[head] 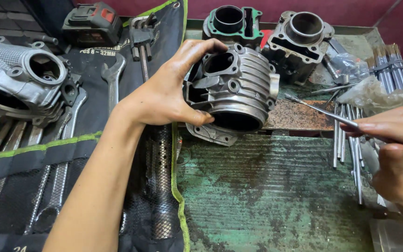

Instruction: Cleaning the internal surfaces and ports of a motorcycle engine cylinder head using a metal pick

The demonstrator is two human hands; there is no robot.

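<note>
The left hand (pixel 164 95) holds a grey metal engine cylinder (pixel 239 91) above the worn green workbench (pixel 276 196), a little above the centre of the view. The fingers curl over its top edge and the thumb presses near the round opening at its lower end, so the hand is closed firmly around the part. The cylinder lies tilted, its ribbed side facing up.

At 3 o'clock, the right hand (pixel 395 149) grips a thin brush (pixel 323 112) between pinched fingers. The bristle tip points toward 10 o'clock and stands just beside the cylinder; I cannot tell if it touches the metal.

At 12 o'clock, two more cylinders stand on the bench, one with a green gasket (pixel 232 23) and one plain grey (pixel 299 35). At 9 o'clock, a black tool roll (pixel 71 154) holds wrenches (pixel 113 79), and a large engine housing (pixel 22 77) rests on it. A bundle of long metal rods (pixel 350 135) lies near the right hand.
</note>
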